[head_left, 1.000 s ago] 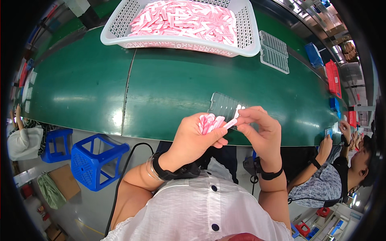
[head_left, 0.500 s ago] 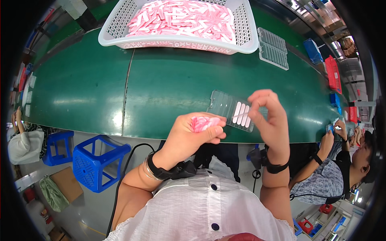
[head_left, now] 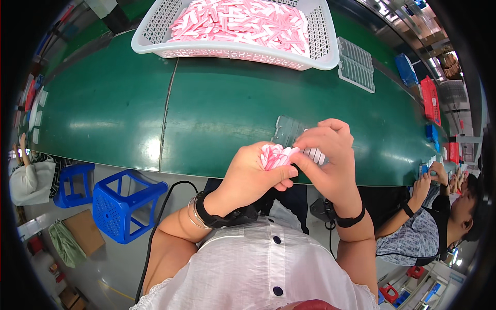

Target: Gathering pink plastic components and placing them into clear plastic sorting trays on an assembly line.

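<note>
My left hand [head_left: 253, 168] is closed round a bundle of small flat pink-and-white strips [head_left: 274, 156] with rounded ends, their tips showing above the thumb. At the bundle's right edge, my right hand [head_left: 330, 157] pinches a strip between thumb and fingertips. Just beyond both hands lies an open clear plastic case [head_left: 287, 130] on the green table. Part of a row of pale strips [head_left: 314, 154] shows in its right half; my right hand covers the others.
A white perforated basket [head_left: 232, 56] heaped with such strips stands at the far side of the green table [head_left: 113, 108]. Right of it lies another clear case [head_left: 356, 64]. Blue stools [head_left: 121, 206] stand at the left; a co-worker [head_left: 418, 227] sits at the right.
My right hand has moved left from over the case's row of strips to the bundle in my left hand. My left hand has shifted slightly right. The view has shifted a little.
</note>
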`<act>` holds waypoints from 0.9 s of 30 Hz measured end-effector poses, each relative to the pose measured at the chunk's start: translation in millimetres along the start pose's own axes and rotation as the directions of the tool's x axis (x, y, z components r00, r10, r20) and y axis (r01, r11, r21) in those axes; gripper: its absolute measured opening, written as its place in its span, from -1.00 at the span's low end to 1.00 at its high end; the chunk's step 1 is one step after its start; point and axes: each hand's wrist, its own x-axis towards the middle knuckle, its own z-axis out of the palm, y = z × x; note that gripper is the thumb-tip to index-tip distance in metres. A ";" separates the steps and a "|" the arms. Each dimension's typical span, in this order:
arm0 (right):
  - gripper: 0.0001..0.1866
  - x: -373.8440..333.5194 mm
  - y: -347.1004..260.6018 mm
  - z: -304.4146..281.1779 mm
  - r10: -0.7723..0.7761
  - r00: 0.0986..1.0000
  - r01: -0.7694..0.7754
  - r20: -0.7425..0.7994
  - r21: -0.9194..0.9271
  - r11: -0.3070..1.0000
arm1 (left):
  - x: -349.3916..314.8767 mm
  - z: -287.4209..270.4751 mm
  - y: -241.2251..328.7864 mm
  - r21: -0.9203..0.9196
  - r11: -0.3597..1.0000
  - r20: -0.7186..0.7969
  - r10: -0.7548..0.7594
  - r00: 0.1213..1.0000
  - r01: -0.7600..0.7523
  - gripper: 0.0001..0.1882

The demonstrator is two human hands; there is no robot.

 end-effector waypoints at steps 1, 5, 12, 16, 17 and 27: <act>-0.80 -0.9 -0.5 0.2 0.002 1.000 -0.002 -0.001 -0.003 1.000 | 0.1 1.0 -0.6 -0.018 1.000 0.038 0.015 0.999 -0.014 -0.73; -0.85 -5.0 0.3 2.0 0.213 0.977 -0.206 -0.008 0.215 0.955 | -6.1 -2.9 7.9 -0.165 0.984 0.084 -0.058 0.995 0.071 -0.73; -0.89 -11.7 -6.0 6.1 0.420 0.905 -0.378 0.063 0.571 0.729 | -6.2 -6.1 2.8 -0.064 0.998 0.028 0.009 1.000 -0.007 -0.77; -0.89 -9.7 4.0 -1.5 0.305 0.944 -0.315 0.127 0.624 0.715 | -9.2 -7.6 2.3 -0.092 0.996 0.054 0.019 0.998 -0.014 -0.75; -0.88 -7.9 10.1 -6.1 0.226 0.966 -0.256 0.126 0.586 0.768 | -9.6 -8.9 2.0 -0.090 0.996 0.061 0.017 0.998 -0.012 -0.75; -0.82 13.7 20.5 8.6 0.131 0.989 -0.106 0.066 -0.300 0.948 | -7.1 -14.5 -3.4 -0.131 0.987 -0.083 0.082 0.993 -0.092 -0.75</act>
